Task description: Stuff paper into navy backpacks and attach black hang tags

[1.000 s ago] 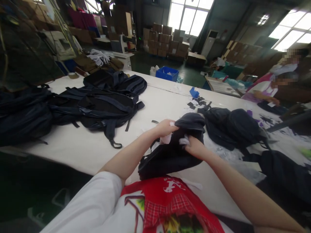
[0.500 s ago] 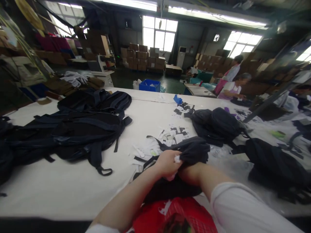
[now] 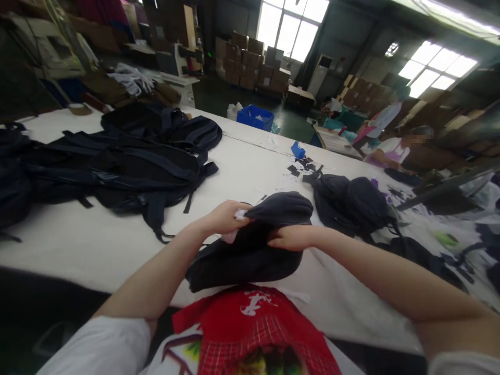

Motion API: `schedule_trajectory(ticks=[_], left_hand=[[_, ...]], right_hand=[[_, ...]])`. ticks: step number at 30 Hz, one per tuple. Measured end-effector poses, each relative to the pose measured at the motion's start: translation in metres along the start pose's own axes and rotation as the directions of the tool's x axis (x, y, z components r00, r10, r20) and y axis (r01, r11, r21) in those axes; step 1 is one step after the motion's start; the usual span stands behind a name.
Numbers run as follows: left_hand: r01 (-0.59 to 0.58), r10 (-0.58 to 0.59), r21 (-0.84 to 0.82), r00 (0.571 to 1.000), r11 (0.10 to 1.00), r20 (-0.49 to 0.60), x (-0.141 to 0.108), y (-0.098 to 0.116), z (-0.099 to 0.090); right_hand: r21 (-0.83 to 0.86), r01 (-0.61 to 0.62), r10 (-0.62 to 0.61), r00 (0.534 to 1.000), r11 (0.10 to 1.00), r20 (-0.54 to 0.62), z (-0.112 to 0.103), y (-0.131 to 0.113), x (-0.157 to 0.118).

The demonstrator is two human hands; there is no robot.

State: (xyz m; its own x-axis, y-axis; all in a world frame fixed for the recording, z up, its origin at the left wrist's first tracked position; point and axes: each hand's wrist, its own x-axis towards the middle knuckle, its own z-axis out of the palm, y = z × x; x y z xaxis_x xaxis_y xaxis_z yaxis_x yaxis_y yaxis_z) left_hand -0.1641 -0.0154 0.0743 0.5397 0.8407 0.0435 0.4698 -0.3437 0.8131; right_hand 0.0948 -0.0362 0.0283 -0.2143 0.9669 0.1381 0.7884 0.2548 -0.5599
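A dark backpack [image 3: 246,260] lies at the front edge of the white table, its mouth spread apart. My left hand [image 3: 228,219] is closed on the upper edge of the opening, with a small white piece between thumb and fingers. On the right side, my right hand [image 3: 291,238] reaches into the opening under the raised dark flap, fingers stretched and partly inside. Whether those fingers grip any cloth is unclear.
Dark backpacks [image 3: 144,166] are piled on the table [image 3: 250,161] at the left, and more [image 3: 347,203] lie at the right. Scraps and a small blue holder [image 3: 298,150] are beyond. A blue bin [image 3: 255,117] stands behind; two people work at the right.
The view has tilted down and turned. My hands have moved apart, and the backpack's mouth has opened between them. My right hand's fingers now show inside it.
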Motion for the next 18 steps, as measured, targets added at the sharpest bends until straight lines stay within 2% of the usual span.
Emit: schedule_trajectory(ticks=[4,6,7,8,9,10,12,13,14,16,18], left_hand=[[0.097,-0.095,-0.052,0.995,0.994,0.037,-0.01,-0.018,-0.018],[0.152,-0.149,-0.035,0.986,0.988,0.072,-0.01,-0.022,-0.028],[0.164,-0.165,0.016,0.985,0.986,0.056,-0.009,-0.02,-0.034],[0.171,-0.171,0.096,0.985,0.981,0.0,-0.01,-0.017,-0.039],[0.182,-0.165,0.192,0.981,0.964,-0.103,-0.012,-0.011,-0.043],[0.209,-0.141,0.281,0.959,0.937,-0.244,-0.015,-0.001,-0.045],[0.27,-0.045,0.387,0.865,0.882,-0.5,-0.027,0.023,-0.041],[0.268,0.011,0.415,0.829,0.87,-0.559,-0.034,0.037,-0.033],[0.236,0.056,0.439,0.829,0.867,-0.557,-0.04,0.051,-0.022],[0.114,0.103,0.495,0.915,0.861,-0.39,-0.046,0.072,0.006],[0.128,0.036,0.52,0.956,0.844,-0.292,-0.041,0.08,0.031]], right_hand=[[-0.079,0.098,-0.098,0.995,0.992,0.008,-0.068,0.01,0.018],[-0.108,0.166,-0.163,0.986,0.98,0.04,-0.09,0.01,0.03],[-0.111,0.191,-0.182,0.98,0.975,0.083,-0.094,0.009,0.036],[-0.11,0.197,-0.183,0.974,0.974,0.131,-0.093,0.008,0.042],[-0.108,0.182,-0.163,0.973,0.977,0.165,-0.089,0.006,0.047],[-0.112,0.148,-0.127,0.977,0.983,0.172,-0.082,0.005,0.052],[-0.142,0.047,-0.032,0.994,0.989,0.103,-0.066,0.0,0.063],[-0.169,-0.002,0.012,0.998,0.986,0.058,-0.059,-0.003,0.069],[-0.196,-0.04,0.046,0.999,0.98,0.028,-0.053,-0.006,0.074],[-0.242,-0.077,0.085,0.996,0.967,0.026,-0.047,-0.016,0.085],[-0.253,-0.074,0.087,0.995,0.965,0.042,-0.042,-0.029,0.093]])
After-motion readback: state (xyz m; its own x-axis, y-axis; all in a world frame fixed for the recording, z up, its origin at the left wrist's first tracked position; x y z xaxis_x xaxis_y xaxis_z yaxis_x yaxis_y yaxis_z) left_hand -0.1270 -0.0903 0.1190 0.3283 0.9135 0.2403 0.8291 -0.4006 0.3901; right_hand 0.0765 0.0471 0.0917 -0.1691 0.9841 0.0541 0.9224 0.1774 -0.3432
